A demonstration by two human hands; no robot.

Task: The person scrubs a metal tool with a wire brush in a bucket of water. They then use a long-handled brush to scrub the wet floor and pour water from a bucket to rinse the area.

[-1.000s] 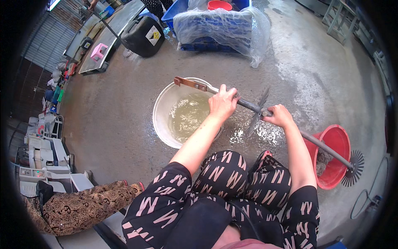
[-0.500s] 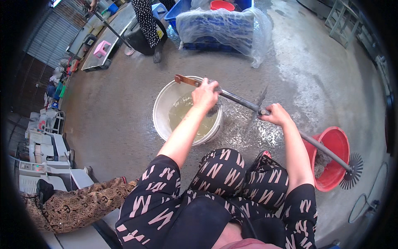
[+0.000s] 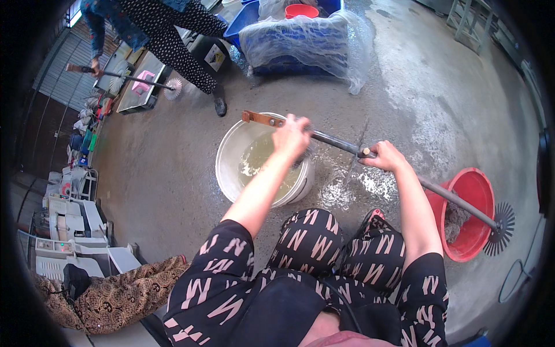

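Note:
A long grey metal rod slants across in front of me, with a rusty flat bar at its left end. Near that bar my left hand is closed around the rod, slightly blurred; something dark shows beneath it, too hidden to name. My right hand grips the rod beside its middle joint. A thin toothed disc stands nearly edge-on there, and a dark toothed disc sits at the far right end. Below my left hand is a white bucket of murky, greenish water.
A red bucket with grey matter inside stands right, under the rod. Blue crates draped in clear plastic stand ahead. Upper left, another person's hand holds a similar rod. Machines and a leg in brown patterned cloth are at left.
My left hand has shifted slightly along the rod toward its right end. The other person has leaned further into view, with their rod and disc raised and swung left.

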